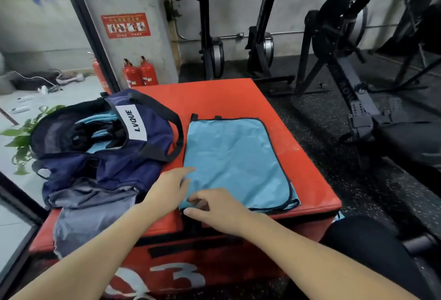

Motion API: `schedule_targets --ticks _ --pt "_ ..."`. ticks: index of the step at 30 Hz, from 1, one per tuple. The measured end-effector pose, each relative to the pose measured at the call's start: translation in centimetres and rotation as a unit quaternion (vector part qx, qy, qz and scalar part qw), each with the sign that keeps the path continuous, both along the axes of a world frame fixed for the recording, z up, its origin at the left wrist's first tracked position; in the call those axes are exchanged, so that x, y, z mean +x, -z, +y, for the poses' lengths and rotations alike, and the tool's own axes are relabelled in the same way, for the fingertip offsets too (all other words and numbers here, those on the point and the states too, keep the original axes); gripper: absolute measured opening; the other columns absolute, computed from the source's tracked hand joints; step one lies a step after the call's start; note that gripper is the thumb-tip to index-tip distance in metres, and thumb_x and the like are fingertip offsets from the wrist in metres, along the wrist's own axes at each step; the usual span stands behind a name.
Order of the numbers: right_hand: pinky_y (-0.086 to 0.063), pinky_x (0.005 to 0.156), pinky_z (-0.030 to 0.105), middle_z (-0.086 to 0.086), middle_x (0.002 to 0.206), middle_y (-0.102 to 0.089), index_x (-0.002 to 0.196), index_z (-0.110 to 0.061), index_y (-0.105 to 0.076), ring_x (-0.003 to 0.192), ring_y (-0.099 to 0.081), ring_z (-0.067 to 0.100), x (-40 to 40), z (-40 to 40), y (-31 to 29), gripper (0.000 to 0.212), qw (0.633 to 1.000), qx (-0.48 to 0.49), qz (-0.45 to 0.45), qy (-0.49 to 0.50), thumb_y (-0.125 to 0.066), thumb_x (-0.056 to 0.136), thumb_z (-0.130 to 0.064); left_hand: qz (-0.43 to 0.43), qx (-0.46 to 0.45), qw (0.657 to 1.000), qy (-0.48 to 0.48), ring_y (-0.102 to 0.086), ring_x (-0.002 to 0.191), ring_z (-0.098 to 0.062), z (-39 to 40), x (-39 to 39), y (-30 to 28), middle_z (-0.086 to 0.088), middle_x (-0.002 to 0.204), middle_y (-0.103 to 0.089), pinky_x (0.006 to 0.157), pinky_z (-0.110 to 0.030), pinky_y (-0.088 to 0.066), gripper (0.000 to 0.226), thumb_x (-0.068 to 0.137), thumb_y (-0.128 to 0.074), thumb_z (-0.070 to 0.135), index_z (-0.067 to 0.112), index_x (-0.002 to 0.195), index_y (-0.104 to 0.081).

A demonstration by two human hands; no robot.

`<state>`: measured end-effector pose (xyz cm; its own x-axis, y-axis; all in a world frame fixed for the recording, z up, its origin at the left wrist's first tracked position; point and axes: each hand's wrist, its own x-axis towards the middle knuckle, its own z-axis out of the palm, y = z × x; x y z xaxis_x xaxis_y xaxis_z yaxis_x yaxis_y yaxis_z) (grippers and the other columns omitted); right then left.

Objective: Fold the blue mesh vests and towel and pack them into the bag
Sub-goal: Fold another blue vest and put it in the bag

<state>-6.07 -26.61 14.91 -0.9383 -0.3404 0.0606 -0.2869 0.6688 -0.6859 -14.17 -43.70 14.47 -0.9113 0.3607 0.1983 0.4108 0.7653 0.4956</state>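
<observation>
A navy bag marked "LVQUE" is seen lying open at the left of a red surface, with light blue fabric showing inside it and a grey cloth spread in front of it. The left hand is laid with fingers extended on the near left edge of a folded blue vest lying flat just right of the bag. The right hand, fingers loosely curled, is placed at the vest's near corner; whether fabric is pinched cannot be told.
</observation>
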Motion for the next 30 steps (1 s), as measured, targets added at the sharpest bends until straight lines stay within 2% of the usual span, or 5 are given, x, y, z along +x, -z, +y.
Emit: schedule_targets --ticks 7,11,18,24,30 --pt "-0.041 0.098 0.019 -0.011 0.114 -0.067 0.118 -0.024 -0.068 0.108 -0.057 0.005 2.6 9.9 0.2 0.037 0.991 0.102 0.075 0.035 -0.07 0.088 -0.046 -0.013 -0.01 0.997 0.072 -0.058 0.112 -0.004 -2.9 4.0 1.1 0.028 0.106 -0.062 0.097 -0.015 -0.04 0.021 0.089 -0.071 0.034 0.028 0.108 -0.076" --pt "-0.035 0.095 0.013 -0.019 0.108 -0.063 0.112 -0.029 -0.069 0.106 -0.053 0.001 3.7 15.7 0.4 0.042 0.984 0.157 0.07 0.053 -0.077 0.078 -0.052 0.003 0.003 0.996 0.09 -0.054 0.098 0.001 -3.3 5.0 1.3 0.028 0.098 -0.065 0.087 -0.017 -0.044 0.041 0.082 -0.062 0.064 0.032 0.102 -0.076" --pt "-0.026 0.093 0.001 -0.026 0.101 -0.055 0.115 -0.027 -0.072 0.104 -0.051 0.006 4.4 18.8 2.7 0.04 0.983 0.164 0.058 0.065 -0.082 0.077 -0.036 -0.035 -0.049 0.993 0.1 -0.049 0.095 0.005 -3.0 6.8 1.3 0.024 0.096 -0.058 0.087 -0.014 -0.038 0.039 0.076 -0.078 0.05 0.035 0.11 -0.069" --pt "-0.04 0.088 0.021 -0.021 0.088 -0.057 0.099 -0.026 -0.077 0.093 -0.053 0.007 4.5 18.6 2.8 0.016 0.981 0.165 0.084 0.054 -0.079 0.083 -0.027 -0.035 -0.073 0.994 0.071 -0.054 0.102 -0.009 -2.2 8.1 1.6 0.012 0.103 -0.058 0.095 -0.021 -0.038 0.038 0.08 -0.078 0.029 0.025 0.117 -0.07" --pt "-0.044 0.094 0.029 -0.015 0.1 -0.058 0.086 -0.034 -0.06 0.098 -0.056 0.005 5.2 18.9 2.1 0.019 0.99 0.099 0.067 0.08 -0.073 0.088 -0.021 -0.015 -0.019 0.999 0.031 -0.056 0.09 -0.006 -1.9 9.0 0.3 0.015 0.089 -0.06 0.085 -0.023 -0.042 0.01 0.08 -0.079 0.03 0.033 0.087 -0.072"
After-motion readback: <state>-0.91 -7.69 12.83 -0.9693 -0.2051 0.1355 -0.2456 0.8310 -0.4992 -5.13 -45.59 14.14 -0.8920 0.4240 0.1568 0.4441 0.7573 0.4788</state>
